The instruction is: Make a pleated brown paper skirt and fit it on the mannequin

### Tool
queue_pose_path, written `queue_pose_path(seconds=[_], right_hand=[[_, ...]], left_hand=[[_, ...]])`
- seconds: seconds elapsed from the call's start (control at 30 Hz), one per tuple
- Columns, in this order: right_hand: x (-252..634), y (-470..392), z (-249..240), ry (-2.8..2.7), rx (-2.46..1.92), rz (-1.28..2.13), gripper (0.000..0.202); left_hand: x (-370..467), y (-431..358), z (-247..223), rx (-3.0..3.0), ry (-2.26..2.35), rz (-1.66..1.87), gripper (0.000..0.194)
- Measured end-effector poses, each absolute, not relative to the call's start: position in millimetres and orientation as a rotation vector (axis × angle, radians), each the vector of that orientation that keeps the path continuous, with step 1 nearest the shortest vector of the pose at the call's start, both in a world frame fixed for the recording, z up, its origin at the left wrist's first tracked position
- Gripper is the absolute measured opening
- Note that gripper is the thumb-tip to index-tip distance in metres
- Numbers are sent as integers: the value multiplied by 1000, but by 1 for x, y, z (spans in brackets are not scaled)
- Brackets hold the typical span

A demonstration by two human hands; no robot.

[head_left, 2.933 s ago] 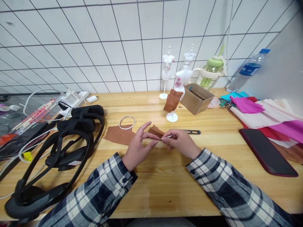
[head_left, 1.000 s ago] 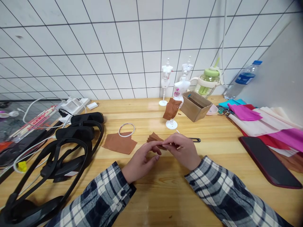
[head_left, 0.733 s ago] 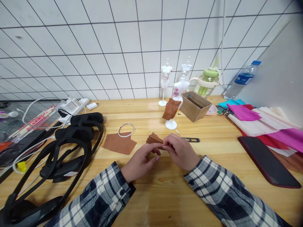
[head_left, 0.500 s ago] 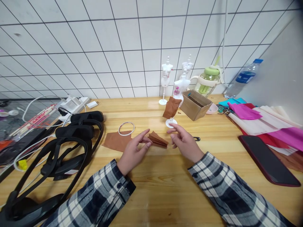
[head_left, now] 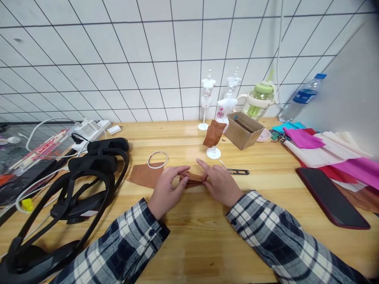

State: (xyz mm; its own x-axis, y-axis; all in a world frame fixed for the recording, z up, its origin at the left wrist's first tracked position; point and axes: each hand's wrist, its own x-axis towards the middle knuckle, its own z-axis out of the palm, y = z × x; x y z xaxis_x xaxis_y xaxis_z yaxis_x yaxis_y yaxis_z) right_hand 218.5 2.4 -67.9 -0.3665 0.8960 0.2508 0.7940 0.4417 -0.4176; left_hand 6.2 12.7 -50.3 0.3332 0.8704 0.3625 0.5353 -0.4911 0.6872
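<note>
Between my hands, low over the table, is a folded piece of brown fabric (head_left: 194,178). My left hand (head_left: 169,188) pinches its left end between thumb and fingers. The right end sits in the fingers of my right hand (head_left: 220,182), whose index finger points up and away. Left of them a flat brown piece of cloth (head_left: 143,175) lies on the table, partly under a thin white ring (head_left: 158,159). Beyond my right hand, brown fabric (head_left: 214,133) hangs on a small white mannequin (head_left: 225,107). Small black thread snips (head_left: 239,172) lie beside the right hand.
Black headsets (head_left: 100,165) and cables fill the left side. Behind stand more small mannequins (head_left: 206,98), a cardboard box (head_left: 244,130), a green-lidded cup (head_left: 260,98) and a water bottle (head_left: 303,98). At right lie coloured fabrics (head_left: 325,154) and a phone (head_left: 331,197).
My right hand has moved left and taken hold of the right end of the folded fabric, uncovering the snips. The left hand has stayed at the left end.
</note>
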Motion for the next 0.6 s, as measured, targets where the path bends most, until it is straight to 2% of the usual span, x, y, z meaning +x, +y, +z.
queue_pose_path(seconds=[0.13, 0.27, 0.47, 0.53, 0.6], right_hand=[[214, 0, -65, -2363, -1317, 340, 65], [211, -3, -63, -2355, -1234, 470, 62], [213, -6, -62, -2292, -1152, 561, 54], [218, -4, -61, -2214, -1142, 560, 46], [224, -1, -61, -2180, -1116, 536, 29]], left_hand=[[4, 18, -63, 2358, 1317, 812, 42], [5, 18, -67, 2392, 1431, 622, 33], [7, 15, -62, 2452, 1395, 571, 24], [7, 14, -60, 2451, 1403, 574, 19], [8, 13, -58, 2458, 1415, 574, 16]])
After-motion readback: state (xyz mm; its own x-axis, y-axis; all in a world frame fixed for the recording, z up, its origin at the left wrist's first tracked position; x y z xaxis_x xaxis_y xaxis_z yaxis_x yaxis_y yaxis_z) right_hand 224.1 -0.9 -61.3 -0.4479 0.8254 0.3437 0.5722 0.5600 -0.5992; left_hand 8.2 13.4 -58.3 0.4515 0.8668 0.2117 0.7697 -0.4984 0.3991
